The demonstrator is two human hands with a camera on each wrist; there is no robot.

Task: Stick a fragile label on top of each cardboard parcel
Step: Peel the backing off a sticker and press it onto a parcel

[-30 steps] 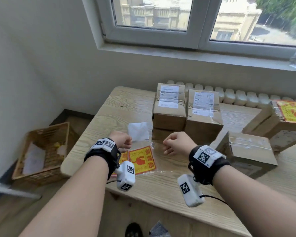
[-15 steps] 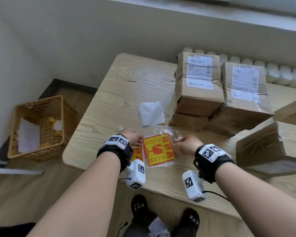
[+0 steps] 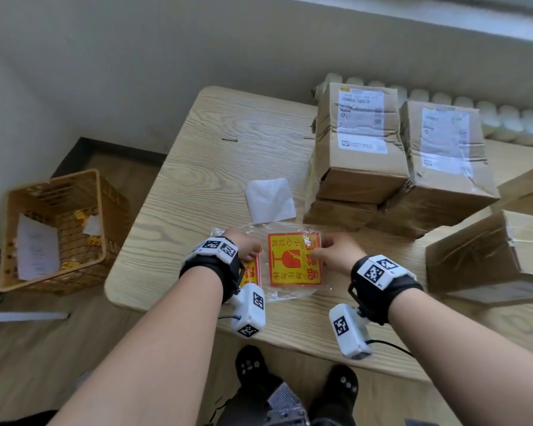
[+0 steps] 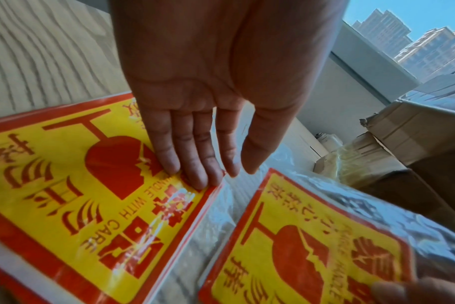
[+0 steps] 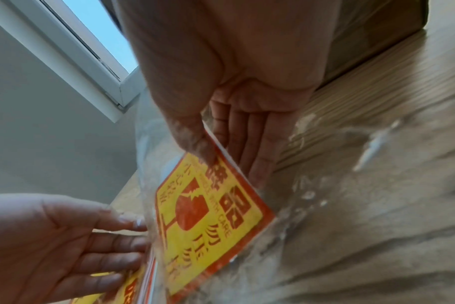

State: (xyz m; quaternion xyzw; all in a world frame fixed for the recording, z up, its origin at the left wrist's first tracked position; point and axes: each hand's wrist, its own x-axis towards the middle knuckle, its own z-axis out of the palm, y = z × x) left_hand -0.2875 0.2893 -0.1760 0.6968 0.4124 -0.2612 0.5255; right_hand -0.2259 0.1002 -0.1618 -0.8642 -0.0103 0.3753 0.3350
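Since a second ago the hands have dropped from loose fists above the table (image 3: 197, 155) onto the labels: the right hand (image 3: 336, 256) now pinches one bagged label (image 3: 294, 259) between thumb and fingers, lifting its far edge, while the left hand (image 3: 243, 249) lies flat, fingers straight, pressing a second label (image 4: 73, 185) just left of the pinch. So a label is being separated, none yet stuck. The clear bag (image 5: 312, 195) still wraps the pinched label and must come off first. Beyond the grip stand the parcels (image 3: 360, 139); a white slip (image 3: 270, 199) lies between; a basket (image 3: 56, 229) sits on the floor, far left.
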